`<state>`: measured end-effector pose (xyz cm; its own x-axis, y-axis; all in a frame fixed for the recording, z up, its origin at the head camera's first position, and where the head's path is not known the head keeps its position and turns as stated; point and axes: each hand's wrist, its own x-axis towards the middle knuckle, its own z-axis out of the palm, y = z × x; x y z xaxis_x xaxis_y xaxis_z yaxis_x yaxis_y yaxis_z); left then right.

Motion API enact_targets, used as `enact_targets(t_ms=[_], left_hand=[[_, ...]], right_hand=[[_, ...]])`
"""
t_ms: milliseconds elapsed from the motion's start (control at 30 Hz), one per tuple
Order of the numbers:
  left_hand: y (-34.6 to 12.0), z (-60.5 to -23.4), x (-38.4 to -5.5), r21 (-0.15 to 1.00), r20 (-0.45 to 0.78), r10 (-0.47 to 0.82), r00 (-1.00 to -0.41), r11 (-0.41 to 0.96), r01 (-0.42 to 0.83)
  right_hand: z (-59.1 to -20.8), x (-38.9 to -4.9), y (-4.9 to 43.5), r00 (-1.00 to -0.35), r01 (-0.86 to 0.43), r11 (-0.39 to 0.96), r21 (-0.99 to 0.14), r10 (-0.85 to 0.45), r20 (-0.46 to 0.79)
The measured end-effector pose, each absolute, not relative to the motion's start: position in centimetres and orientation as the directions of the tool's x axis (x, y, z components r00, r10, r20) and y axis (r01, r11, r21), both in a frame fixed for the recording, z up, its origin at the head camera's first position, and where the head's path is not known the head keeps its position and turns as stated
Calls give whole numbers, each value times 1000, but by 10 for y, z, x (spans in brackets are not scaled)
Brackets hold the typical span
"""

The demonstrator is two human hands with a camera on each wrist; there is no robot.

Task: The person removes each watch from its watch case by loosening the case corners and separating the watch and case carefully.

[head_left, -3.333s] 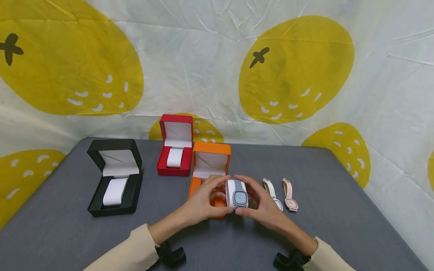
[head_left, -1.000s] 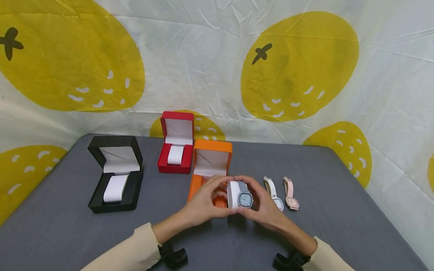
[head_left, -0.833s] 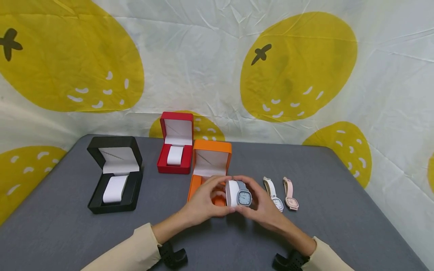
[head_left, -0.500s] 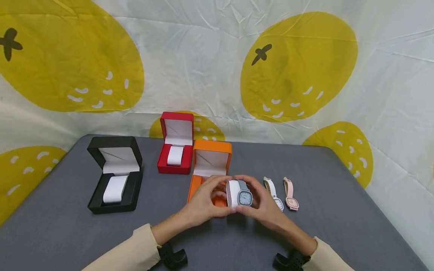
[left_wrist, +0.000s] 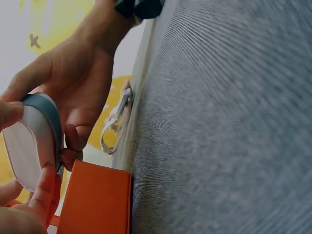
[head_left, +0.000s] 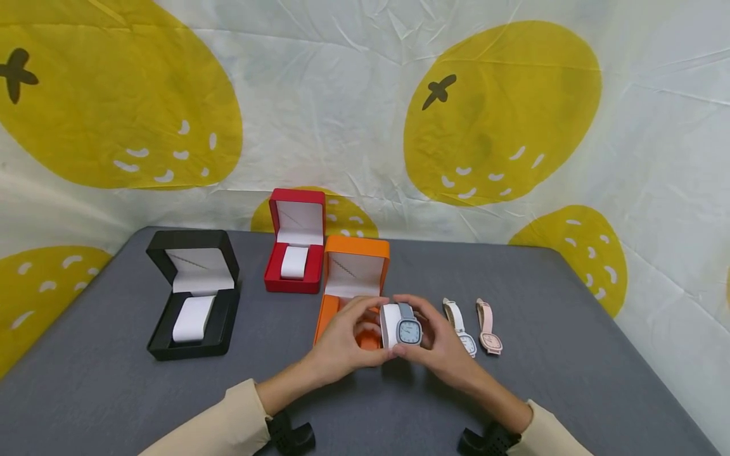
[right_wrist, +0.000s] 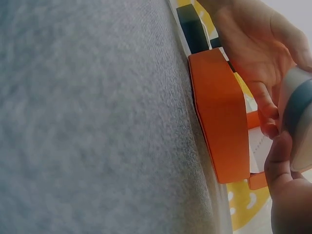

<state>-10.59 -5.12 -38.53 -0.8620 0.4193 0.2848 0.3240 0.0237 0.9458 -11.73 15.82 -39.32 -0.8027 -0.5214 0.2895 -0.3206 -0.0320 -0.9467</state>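
Observation:
Both hands hold a white watch cushion (head_left: 389, 324) with a blue-grey watch (head_left: 409, 331) strapped round it, above the table. My left hand (head_left: 345, 339) grips the cushion from the left, thumb below and fingers above. From the other side, my right hand (head_left: 441, 345) grips the watch and the cushion's right end. The square dial faces me. In the left wrist view the blue strap (left_wrist: 47, 111) wraps one end of the cushion. Just behind the left hand stands an open orange watch box (head_left: 356, 247), its base partly hidden.
An open black watch box (head_left: 162, 345) stands at left and an open red one (head_left: 292, 287) behind, each with a white cushion. Right of the hands lie a white watch (head_left: 454, 315) and a pink watch (head_left: 489, 342). A patterned cloth (head_left: 319, 95) hangs behind the grey table (head_left: 91, 392).
Since the oldest frame the cushion has turned, showing more of its left end, and the watch sits further right on it. Over the last second, watch and hands have shifted only slightly.

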Motion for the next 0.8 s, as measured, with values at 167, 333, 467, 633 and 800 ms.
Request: enact_targets(t_ms=[167,333,467,633,800], left_hand=[[-52,-385,-106,945,283,431,-857,27,325],[-54,-384,-107,944,271,449,-851,51,327],[-54,-383,-107,947,264,451,-853,45,317],[-53,-382,-104,954,255,427,-868,34,298],[-50,-382,-101,945,265,400,-878,75,319]], right_hand=[[-393,-118,159,-783,-356,-22,-934,-539,311],[-393,-117,160,-772,-411,35,-911,-545,328],[-393,-117,159,-774,-408,40,-912,-544,323],[-392,-117,160,-784,-406,40,-913,-528,326],[-393,-119,160,-779,-416,33,-909,-528,338]])
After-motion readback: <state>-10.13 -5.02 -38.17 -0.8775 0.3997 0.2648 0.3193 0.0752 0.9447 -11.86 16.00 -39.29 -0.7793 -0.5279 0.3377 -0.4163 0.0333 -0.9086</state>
